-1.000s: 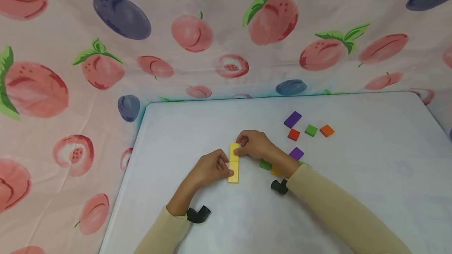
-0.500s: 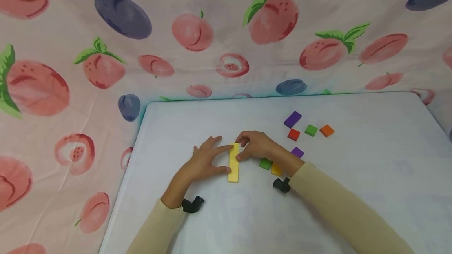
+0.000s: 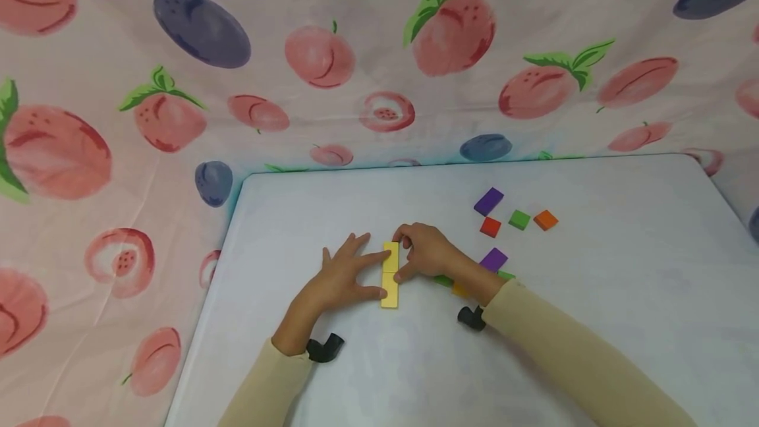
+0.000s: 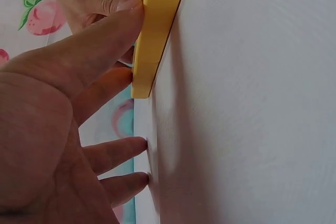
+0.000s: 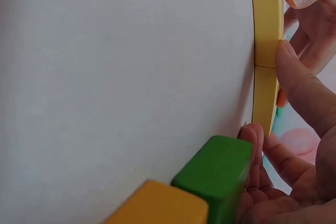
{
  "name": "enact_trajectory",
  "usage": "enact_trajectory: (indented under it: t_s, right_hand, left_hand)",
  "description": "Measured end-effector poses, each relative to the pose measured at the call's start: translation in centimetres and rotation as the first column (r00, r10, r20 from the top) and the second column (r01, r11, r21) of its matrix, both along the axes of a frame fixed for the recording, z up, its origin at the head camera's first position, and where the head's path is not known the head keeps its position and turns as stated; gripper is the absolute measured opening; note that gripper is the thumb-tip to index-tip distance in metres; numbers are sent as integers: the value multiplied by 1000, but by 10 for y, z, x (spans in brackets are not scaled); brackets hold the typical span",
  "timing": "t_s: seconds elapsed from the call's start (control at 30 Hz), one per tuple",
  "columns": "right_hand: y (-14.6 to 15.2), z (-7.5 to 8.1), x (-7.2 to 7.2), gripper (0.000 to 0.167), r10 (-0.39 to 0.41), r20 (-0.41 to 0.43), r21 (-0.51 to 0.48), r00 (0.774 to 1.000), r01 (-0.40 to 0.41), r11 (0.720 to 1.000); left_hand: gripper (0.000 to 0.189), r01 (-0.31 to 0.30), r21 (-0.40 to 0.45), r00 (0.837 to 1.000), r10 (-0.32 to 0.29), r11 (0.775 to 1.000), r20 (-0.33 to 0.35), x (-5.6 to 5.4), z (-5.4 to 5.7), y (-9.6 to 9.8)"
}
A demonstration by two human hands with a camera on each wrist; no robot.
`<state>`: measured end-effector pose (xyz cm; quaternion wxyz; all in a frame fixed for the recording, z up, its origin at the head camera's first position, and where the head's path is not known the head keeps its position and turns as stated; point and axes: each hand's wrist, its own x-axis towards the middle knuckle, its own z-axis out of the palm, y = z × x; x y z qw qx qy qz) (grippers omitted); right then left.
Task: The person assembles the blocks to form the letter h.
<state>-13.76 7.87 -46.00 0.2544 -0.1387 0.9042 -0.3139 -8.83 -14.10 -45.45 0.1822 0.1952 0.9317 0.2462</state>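
Two yellow blocks lie end to end in one line on the white table: the far yellow block [image 3: 394, 248] and the near yellow block [image 3: 389, 302]. My left hand [image 3: 338, 279] is spread, its index fingertip on the far block and its thumb on the near one. From the other side, my right hand [image 3: 429, 249] holds at the row, index finger by the far end and thumb near the joint. In the right wrist view the thin seam between the yellow blocks [image 5: 266, 19] shows beside the right thumb [image 5: 299, 85]. Its other fingers are bent.
Right of the hands lie purple [image 3: 489, 201], red [image 3: 490, 227], green [image 3: 519, 219] and orange [image 3: 546, 220] blocks. Another purple block [image 3: 493, 259] and several more sit partly under the right forearm. A fruit-print cloth [image 3: 332, 117] hangs behind the table.
My left hand has gone from bent fingers to a spread, its index finger reaching onto the far yellow block. The right thumb has slid nearer along the row, towards the joint.
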Motion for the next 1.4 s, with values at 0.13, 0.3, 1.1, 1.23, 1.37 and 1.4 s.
enact_trajectory:
  t_s: [0.13,0.3,1.1,1.23,1.37,1.4]
  right_hand:
    - [-1,0,1,65,0,-12,8,1000,1,1000]
    - [-3,1,1,64,1,-15,13,1000,-1,1000]
    - [-4,4,1,63,-2,-22,45,1000,3,999]
    - [-4,3,0,63,-2,-14,47,1000,3,999]
    - [-1,3,-3,65,0,19,28,1000,0,1000]
    - [0,3,-3,65,-4,32,15,999,3,1000]
  left_hand:
    - [68,-4,-3,1000,4,1000,-8,1,-1,0]
    - [68,-7,-6,1000,7,1000,-6,2,-1,-1]
    - [68,-7,5,1000,7,1000,-13,2,-2,-1]
    - [68,-9,0,1000,9,1000,-18,1,-3,0]
    - [69,-12,-7,1000,12,1000,-15,0,-3,0]
    - [69,-12,-9,1000,12,1000,-15,0,-3,1]
